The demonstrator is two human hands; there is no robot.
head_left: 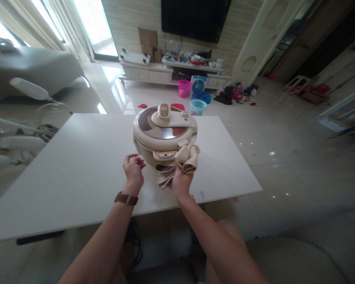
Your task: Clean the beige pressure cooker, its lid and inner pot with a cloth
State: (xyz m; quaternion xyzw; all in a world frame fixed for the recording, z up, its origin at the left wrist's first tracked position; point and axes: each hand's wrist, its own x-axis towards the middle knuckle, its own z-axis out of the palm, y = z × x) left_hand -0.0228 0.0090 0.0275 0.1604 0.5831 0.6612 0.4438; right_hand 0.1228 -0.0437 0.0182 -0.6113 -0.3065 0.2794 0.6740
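A cream electric pressure cooker (142,142) stands upright on the white table (85,169), its lid on and its handle on top. My right hand (182,181) is closed round a beige cloth (189,156), which rests against the cooker's front right side. Part of the cloth hangs below the cooker's front edge, and my right fingers are mostly hidden in it. Just left of the cooker's base, my left hand (133,169) is raised with curled, parted fingers and nothing in them. A brown strap circles my left wrist.
Beyond the table are a turquoise basket (198,105), a pink basket (184,88) and a cluttered white TV cabinet (159,75). White chairs (29,88) crowd the left side. A small clear item (202,195) lies near the table's front edge.
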